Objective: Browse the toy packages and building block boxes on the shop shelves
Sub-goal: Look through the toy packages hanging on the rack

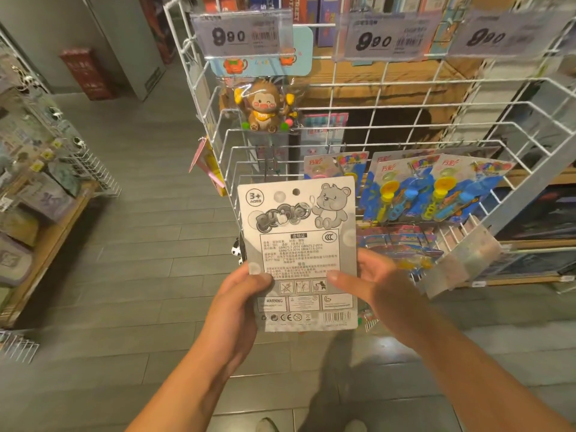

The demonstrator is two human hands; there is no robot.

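I hold a grey toy package card (299, 232) upright in front of me, its printed back side facing me with a bear drawing, a "3+" mark and warning text. My left hand (240, 304) grips its lower left edge, thumb on the face. My right hand (371, 282) holds the lower right edge, thumb pressed on the card. Behind it stands a white wire rack (389, 126) with hanging blue bubble-toy packages (436, 191) and a brown monkey toy (265, 107) in a clear bag.
Price tags reading 9.90 (240, 34) hang along the rack's top. Boxes line a wooden shelf (389, 10) behind the rack. A low wooden shelf with boxed goods (40, 201) stands at the left. Grey plank floor (149, 244) lies between them.
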